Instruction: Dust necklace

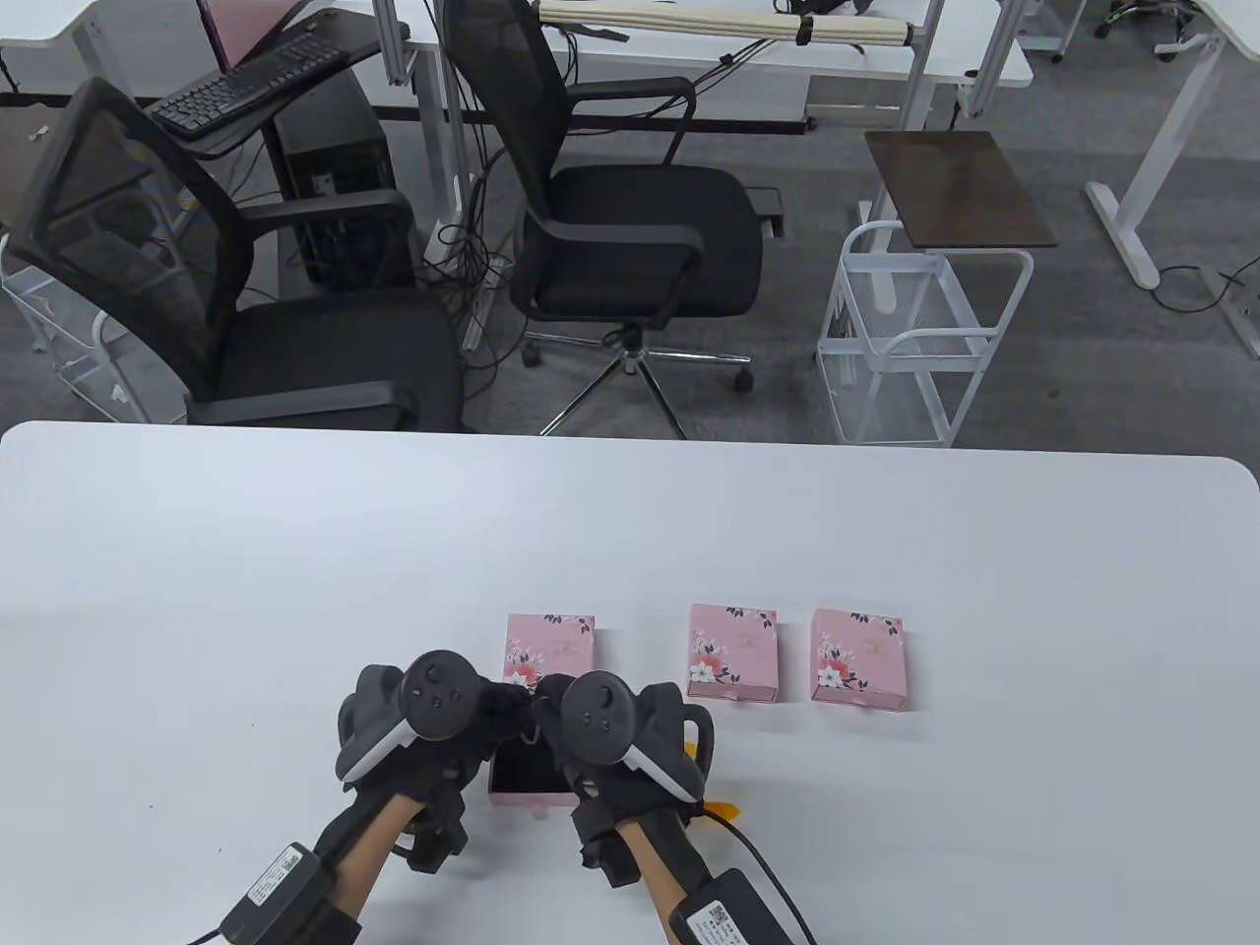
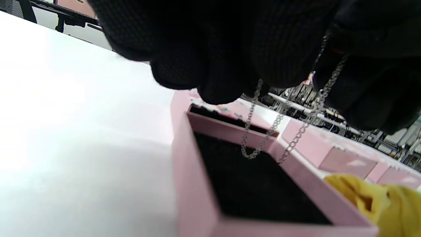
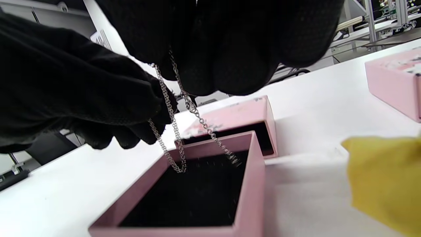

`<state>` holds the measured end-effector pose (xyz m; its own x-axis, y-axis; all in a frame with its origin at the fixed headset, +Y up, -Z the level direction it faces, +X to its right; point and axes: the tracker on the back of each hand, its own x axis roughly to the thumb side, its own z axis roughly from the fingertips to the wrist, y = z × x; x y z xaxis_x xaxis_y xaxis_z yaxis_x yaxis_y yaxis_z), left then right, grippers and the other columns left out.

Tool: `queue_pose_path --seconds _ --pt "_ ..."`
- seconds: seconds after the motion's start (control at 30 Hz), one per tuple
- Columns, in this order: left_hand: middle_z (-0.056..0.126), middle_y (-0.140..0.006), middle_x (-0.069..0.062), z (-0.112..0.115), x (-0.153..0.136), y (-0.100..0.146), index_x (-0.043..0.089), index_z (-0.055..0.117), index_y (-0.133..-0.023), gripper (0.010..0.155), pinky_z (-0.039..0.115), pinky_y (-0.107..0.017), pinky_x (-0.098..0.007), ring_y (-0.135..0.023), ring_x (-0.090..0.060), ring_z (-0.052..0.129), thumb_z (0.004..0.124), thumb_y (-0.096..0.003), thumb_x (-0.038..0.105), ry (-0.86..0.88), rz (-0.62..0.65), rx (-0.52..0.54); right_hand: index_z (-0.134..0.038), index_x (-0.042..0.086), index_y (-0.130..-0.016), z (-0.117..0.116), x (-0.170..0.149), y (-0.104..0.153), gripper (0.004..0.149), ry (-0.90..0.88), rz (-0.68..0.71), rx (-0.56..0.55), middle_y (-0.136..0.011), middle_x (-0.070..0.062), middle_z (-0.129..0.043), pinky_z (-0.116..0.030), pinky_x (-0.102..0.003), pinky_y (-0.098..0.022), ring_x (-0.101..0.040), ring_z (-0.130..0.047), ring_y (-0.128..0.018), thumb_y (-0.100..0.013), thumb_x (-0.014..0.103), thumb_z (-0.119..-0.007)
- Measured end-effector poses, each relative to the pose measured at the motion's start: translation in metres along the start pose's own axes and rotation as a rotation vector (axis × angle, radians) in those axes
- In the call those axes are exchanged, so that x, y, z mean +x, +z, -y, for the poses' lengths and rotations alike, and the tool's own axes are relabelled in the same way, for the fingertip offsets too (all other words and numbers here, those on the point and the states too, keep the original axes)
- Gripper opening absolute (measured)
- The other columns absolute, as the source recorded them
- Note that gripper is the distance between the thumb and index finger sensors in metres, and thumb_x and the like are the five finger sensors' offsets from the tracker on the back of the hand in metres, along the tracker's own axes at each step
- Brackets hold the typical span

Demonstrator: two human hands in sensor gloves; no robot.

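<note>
Currently the necklace (image 3: 171, 131), a fine silver chain, hangs directly above the open box (image 3: 197, 194), suspended between both hands. The left hand (image 1: 433, 728) pinches one part of the chain with curled fingers (image 3: 144, 112); the right hand (image 1: 600, 738) grips another part just beside it, fingers (image 3: 230, 65) closed on the links. From these two holds the chain drops in slack loops, long axis close to vertical, the lowest loop level with the far rim of the box and above its black lining. Whether the chain touches the lining cannot be told.

A yellow cloth (image 3: 384, 177) lies on the table to the right of the open box, just beside it and nearer the right hand. The box lid (image 3: 236, 118) sits behind the box. Two closed pink boxes (image 1: 733, 652) stand farther right of it.

Judgement: dusting has not begun. The right hand would have to release the chain to take up the cloth, leaving the left hand as sole support.
</note>
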<state>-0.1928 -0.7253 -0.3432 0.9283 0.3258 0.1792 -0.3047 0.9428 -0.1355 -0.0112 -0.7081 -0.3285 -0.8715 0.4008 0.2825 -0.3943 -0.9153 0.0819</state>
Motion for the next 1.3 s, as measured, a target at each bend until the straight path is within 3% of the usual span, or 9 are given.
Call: queue_pose_path --seconds 0.23,0.5,0.6,0.73,0.83,0.97,1.1,1.3 --pt "0.09 -0.1 0.0 0.009 0.01 0.0 0.033 0.094 -0.085 0.037 0.074 -0.065 -0.046 -0.092 -0.027 0.079 0.091 -0.0499 0.047 -0.191 0.013 -0.009 -0.078 0.013 -0.096 -0.013 0.0 -0.002 0.037 0.098 -0.024 0.09 -0.084 -0.017 -0.09 -0.075 -0.054 -0.056 -0.039 -0.091 -0.065 -0.065 0.032 -0.076" --pt "0.076 -0.112 -0.005 0.019 0.018 0.001 0.037 0.092 -0.087 0.039 0.066 -0.07 -0.05 -0.099 -0.032 0.066 0.091 -0.0498 0.049 -0.29 0.025 -0.01 -0.078 0.014 -0.097 -0.018 0.004 0.001 0.038 0.22 -0.024 0.114 -0.085 -0.017 -0.089 -0.075 -0.053 -0.056 -0.039 -0.091 -0.066 -0.064 0.032 -0.077" --pt "0.075 -0.112 -0.005 0.016 0.016 0.001 0.037 0.089 -0.091 0.043 0.067 -0.07 -0.05 -0.098 -0.032 0.067 0.09 -0.0496 0.051 -0.25 0.032 -0.003 -0.077 0.013 -0.098 -0.014 0.003 0.001 0.04 0.242 -0.027 0.134 -0.087 -0.018 -0.087 -0.074 -0.054 -0.057 -0.039 -0.09 -0.067 -0.063 0.033 -0.079" --pt "0.08 -0.108 -0.004 0.008 0.007 0.002 0.035 0.089 -0.09 0.038 0.069 -0.068 -0.048 -0.095 -0.03 0.072 0.085 -0.0538 0.046 -0.146 -0.014 0.099 -0.075 0.014 -0.1 0.0 0.002 0.003 0.043 0.232 -0.033 0.122 -0.089 -0.018 -0.085 -0.073 -0.054 -0.058 -0.04 -0.088 -0.069 -0.063 0.034 -0.081" --pt "0.079 -0.109 -0.005 0.01 0.0 0.001 0.032 0.084 -0.096 0.041 0.068 -0.07 -0.05 -0.097 -0.032 0.071 0.081 -0.057 0.043 -0.101 -0.044 0.127 -0.076 0.014 -0.099 0.01 0.005 0.004 0.041 0.236 -0.027 0.153 -0.089 -0.018 -0.086 -0.073 -0.054 -0.058 -0.04 -0.088 -0.069 -0.063 0.033 -0.081" --pt "0.061 -0.12 -0.009 0.023 -0.003 -0.005 0.032 0.067 -0.109 0.05 0.059 -0.076 -0.055 -0.106 -0.036 0.055 0.07 -0.0606 0.044 -0.095 -0.016 0.016 -0.075 0.016 -0.099 0.003 0.014 0.006 0.042 0.259 -0.012 0.283 -0.092 -0.02 -0.083 -0.07 -0.057 -0.061 -0.042 -0.086 -0.072 -0.062 0.035 -0.082" --pt "0.035 -0.127 -0.003 0.035 -0.005 -0.009 0.031 0.05 -0.115 0.057 0.045 -0.079 -0.059 -0.111 -0.04 0.035 0.063 -0.0618 0.044 -0.069 0.029 -0.092 -0.069 0.019 -0.105 -0.013 0.023 0.007 0.052 0.335 -0.006 0.39 -0.1 -0.025 -0.073 -0.064 -0.061 -0.065 -0.047 -0.077 -0.079 -0.06 0.04 -0.085" --pt "0.032 -0.127 0.002 0.042 -0.011 -0.013 0.033 0.043 -0.116 0.058 0.042 -0.08 -0.06 -0.11 -0.042 0.033 0.059 -0.062 0.045 -0.075 0.02 -0.163 -0.064 0.02 -0.107 -0.032 0.027 0.009 0.056 0.424 -0.062 0.417 -0.105 -0.031 -0.06 -0.058 -0.064 -0.067 -0.052 -0.068 -0.083 -0.059 0.04 -0.087"
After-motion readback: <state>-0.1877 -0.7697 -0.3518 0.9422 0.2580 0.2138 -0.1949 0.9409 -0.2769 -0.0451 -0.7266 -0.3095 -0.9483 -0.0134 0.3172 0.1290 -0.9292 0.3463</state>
